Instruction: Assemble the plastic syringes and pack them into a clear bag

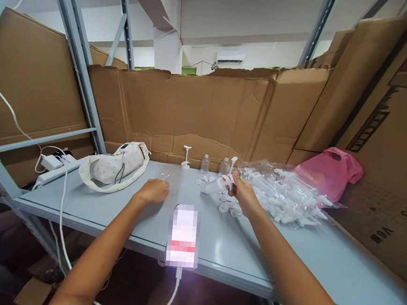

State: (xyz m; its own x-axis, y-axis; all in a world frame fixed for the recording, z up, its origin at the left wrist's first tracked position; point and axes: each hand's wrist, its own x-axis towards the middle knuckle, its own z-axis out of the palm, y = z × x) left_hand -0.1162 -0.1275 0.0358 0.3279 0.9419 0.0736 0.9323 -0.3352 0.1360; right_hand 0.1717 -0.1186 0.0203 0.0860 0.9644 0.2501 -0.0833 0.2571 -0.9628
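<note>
My left hand (154,191) is closed at the near edge of a thin clear plastic bag (173,172) lying on the shelf; its fingertips are partly hidden. With my right hand (241,191) I grip a translucent whitish bottle (215,185), tilted on its side with its base toward the left. A white pump head (234,160) shows just above my right fingers; whether it is joined to the bottle I cannot tell. Small white caps (229,206) lie below the bottle. Behind it stand two clear bottles, one at the left (205,163) and one nearer my hand (224,166).
Another white pump (186,157) stands at the back. A large clear bag of white pump parts (285,192) and a pink plastic bag (332,172) are at right. A white pouch (118,164) and power strip (56,171) sit left. A phone (183,235) with a cable is in front.
</note>
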